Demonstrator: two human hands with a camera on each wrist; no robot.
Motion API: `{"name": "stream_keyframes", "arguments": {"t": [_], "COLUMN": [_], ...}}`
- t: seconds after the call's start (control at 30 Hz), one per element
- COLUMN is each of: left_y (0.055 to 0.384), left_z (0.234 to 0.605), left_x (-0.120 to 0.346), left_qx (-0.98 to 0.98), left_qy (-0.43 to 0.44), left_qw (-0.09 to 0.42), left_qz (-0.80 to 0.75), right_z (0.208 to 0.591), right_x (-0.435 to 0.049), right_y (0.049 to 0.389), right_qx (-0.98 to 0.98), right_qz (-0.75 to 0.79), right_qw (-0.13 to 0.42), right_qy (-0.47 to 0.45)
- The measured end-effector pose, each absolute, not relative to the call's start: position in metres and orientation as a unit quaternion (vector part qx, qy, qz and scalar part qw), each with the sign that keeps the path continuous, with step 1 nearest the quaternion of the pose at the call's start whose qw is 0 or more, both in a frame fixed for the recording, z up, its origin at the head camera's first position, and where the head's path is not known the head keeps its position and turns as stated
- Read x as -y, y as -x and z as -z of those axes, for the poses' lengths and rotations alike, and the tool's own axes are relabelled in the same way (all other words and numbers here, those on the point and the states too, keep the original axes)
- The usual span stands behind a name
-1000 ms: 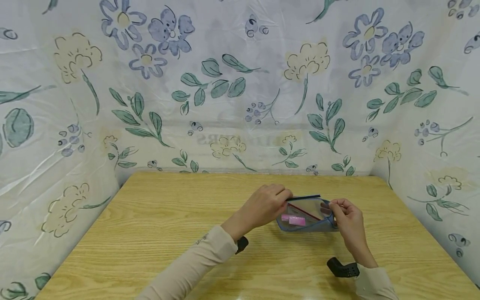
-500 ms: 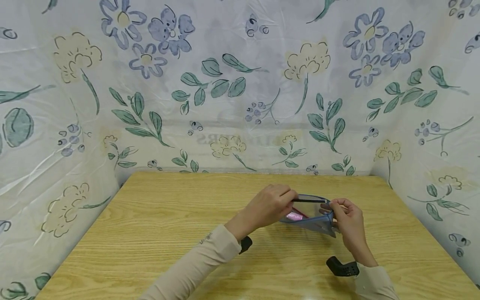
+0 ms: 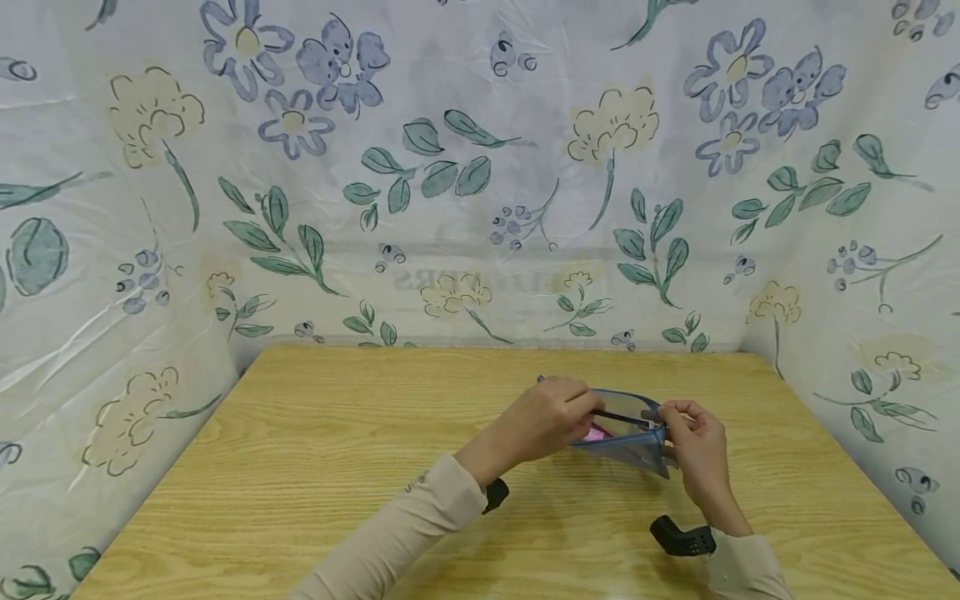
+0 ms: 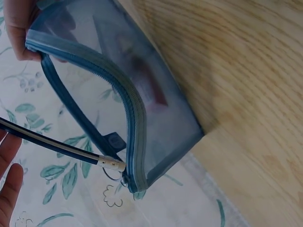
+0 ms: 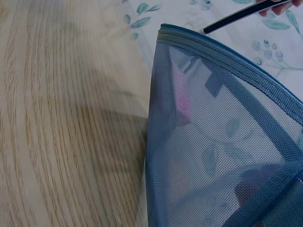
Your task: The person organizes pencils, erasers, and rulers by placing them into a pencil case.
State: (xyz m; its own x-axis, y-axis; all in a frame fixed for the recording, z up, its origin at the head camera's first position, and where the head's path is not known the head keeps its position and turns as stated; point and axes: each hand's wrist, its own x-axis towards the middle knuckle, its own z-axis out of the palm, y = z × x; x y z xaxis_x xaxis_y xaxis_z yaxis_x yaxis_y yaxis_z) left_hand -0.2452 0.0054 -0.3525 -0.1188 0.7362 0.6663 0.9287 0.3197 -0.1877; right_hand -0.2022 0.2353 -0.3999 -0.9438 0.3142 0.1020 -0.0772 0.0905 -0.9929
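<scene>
A blue mesh zip pouch (image 3: 622, 454) sits on the right part of the table, its zipped mouth gaping. My right hand (image 3: 697, 442) pinches the pouch's right corner. My left hand (image 3: 543, 417) holds a slim dark pencil (image 4: 57, 144) with a pale band near its far end. That end points to the pouch's right corner, across the mouth. Through the mesh in the right wrist view shows a pink item (image 5: 182, 97); in the left wrist view a reddish piece (image 4: 150, 85) appears blurred. My left fingers partly hide the pouch's left side.
The wood-grain table (image 3: 337, 433) extends to the left and front. A floral cloth (image 3: 465, 208) hangs behind it and along both sides. Black wrist mounts (image 3: 678, 536) stick out below my hands.
The pouch has tilted so its mouth gapes wider. My left hand has moved slightly right and down, bringing the pencil lower across the mouth. The right hand keeps its grip.
</scene>
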Motion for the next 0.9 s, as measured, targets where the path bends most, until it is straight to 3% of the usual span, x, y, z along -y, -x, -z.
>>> {"name": "stream_keyframes", "arguments": {"t": [0.67,0.9], "left_y": [0.243,0.245], "left_z": [0.359,0.365], "left_x": [-0.014,-0.017], "left_qx": [0.714,0.728], "left_qy": [0.591,0.591], "left_qw": [0.349,0.326], "left_qz": [0.140,0.120], "right_z": [0.405,0.404], "right_x": [-0.236,-0.236], "right_y": [0.203,0.203], "right_qx": [0.717,0.713], "right_qz": [-0.678,-0.681], "right_qw": [0.146,0.146], "right_qy": [0.074,0.075]}}
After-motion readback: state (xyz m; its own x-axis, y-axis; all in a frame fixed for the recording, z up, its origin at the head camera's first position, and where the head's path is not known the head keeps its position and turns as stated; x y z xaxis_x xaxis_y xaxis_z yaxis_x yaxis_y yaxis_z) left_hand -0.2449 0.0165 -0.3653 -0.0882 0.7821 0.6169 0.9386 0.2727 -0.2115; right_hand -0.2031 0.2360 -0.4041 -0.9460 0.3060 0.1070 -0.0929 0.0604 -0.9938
